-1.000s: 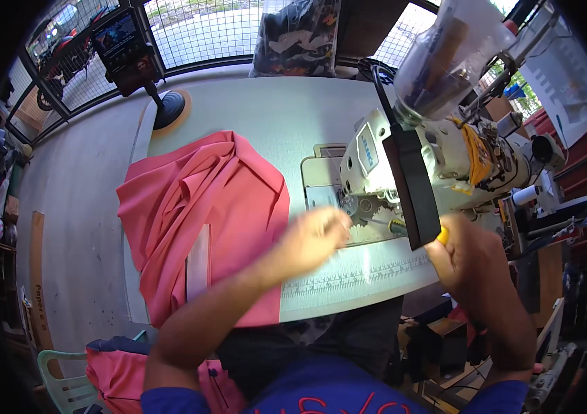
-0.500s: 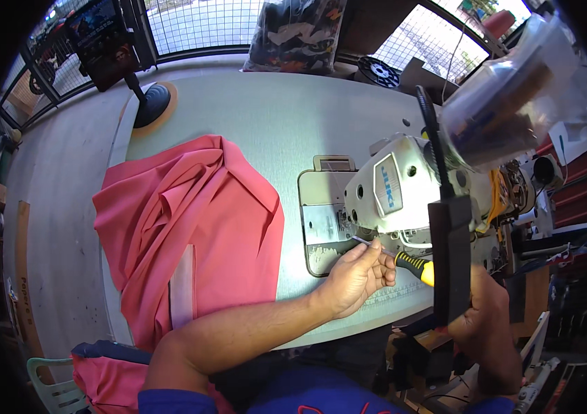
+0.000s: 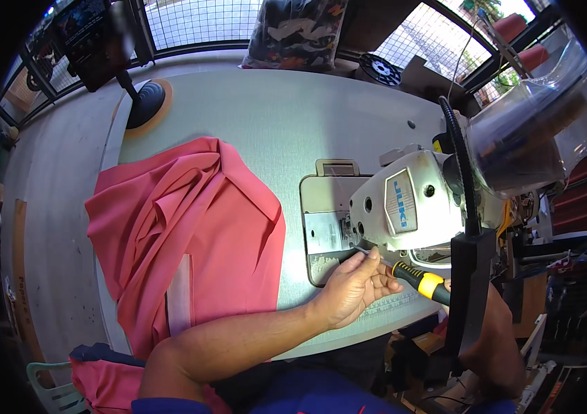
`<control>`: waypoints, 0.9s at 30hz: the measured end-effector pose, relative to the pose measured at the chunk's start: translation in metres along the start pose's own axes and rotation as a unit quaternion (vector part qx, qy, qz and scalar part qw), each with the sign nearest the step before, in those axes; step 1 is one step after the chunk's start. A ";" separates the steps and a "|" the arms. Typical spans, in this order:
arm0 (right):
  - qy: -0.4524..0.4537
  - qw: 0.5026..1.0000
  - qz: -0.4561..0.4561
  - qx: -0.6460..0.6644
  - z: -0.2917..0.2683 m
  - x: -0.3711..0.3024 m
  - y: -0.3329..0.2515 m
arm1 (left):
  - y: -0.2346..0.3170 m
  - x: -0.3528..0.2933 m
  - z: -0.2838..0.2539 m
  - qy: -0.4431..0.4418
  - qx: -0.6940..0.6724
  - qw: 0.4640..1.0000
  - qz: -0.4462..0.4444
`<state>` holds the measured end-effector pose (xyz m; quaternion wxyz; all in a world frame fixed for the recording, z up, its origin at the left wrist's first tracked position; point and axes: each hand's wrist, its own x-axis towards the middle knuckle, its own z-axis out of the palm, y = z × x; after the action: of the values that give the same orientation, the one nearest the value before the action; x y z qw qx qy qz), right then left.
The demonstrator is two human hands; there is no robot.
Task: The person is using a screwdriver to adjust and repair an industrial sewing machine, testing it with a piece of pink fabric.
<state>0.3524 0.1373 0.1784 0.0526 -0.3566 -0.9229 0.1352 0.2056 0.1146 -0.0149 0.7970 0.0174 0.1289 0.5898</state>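
A screwdriver (image 3: 414, 277) with a black and yellow handle slants under the head of a white sewing machine (image 3: 407, 200). Its tip is near the needle area, beside the metal plate (image 3: 324, 231). My left hand (image 3: 352, 288) pinches the metal shaft between thumb and forefinger, the other fingers loosely curled. Behind a black lamp arm (image 3: 471, 290), my right hand (image 3: 492, 321) is at the handle's end, its fingers mostly hidden. Left of the machine, a bunched pink cloth (image 3: 231, 228) lies on the table beside my left forearm.
The pale green sewing table (image 3: 259, 103) has a tablet on a round-based stand (image 3: 147, 103) at its far left. A clear plastic container (image 3: 518, 148) hangs over the machine's right side. A stuffed plastic bag (image 3: 293, 34) stands behind the table. A green chair (image 3: 48, 386) is at lower left.
My view has shifted slightly, so the machine and lamp arm appear lower and further right. Both hands stay at the screwdriver; more of its handle shows beside the lamp arm.
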 end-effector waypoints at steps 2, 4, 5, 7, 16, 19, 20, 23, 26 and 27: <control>-0.010 1.000 -0.008 -0.012 -0.005 0.003 -0.001 | 0.001 0.002 0.000 -0.003 -0.008 1.000 -0.004; -0.024 1.000 -0.012 -0.014 -0.007 0.006 -0.001 | 0.001 0.002 0.000 -0.005 -0.015 1.000 -0.007; -0.023 1.000 -0.012 -0.014 -0.008 0.007 -0.001 | 0.001 0.001 0.001 -0.003 -0.016 1.000 -0.006; -0.046 0.999 -0.006 0.003 -0.009 0.010 0.000 | 0.002 0.000 0.001 -0.003 -0.018 1.000 -0.005; -0.093 0.995 -0.017 -0.021 -0.008 0.009 0.013 | -0.003 0.001 0.006 0.012 -0.032 0.999 0.009; -0.095 0.995 -0.015 -0.022 -0.004 0.008 0.015 | -0.001 0.000 0.005 0.008 -0.036 0.999 0.012; -0.095 0.995 -0.016 -0.021 -0.003 0.009 0.013 | -0.001 -0.001 0.004 0.004 -0.041 0.999 0.010; -0.113 0.993 0.026 -0.023 -0.004 0.011 0.010 | 0.002 -0.003 0.004 -0.004 -0.046 0.999 0.011; -0.114 0.992 0.040 -0.024 -0.003 0.008 0.009 | 0.003 -0.002 0.004 -0.019 -0.049 0.999 0.012; -0.098 0.994 0.057 0.001 -0.002 0.008 0.006 | 0.002 -0.002 0.004 -0.025 -0.051 0.998 0.012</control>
<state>0.3504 0.1476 0.1783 -0.0460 -0.3933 -0.9018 0.1730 0.2037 0.1141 -0.0103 0.7929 -0.0068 0.0781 0.6043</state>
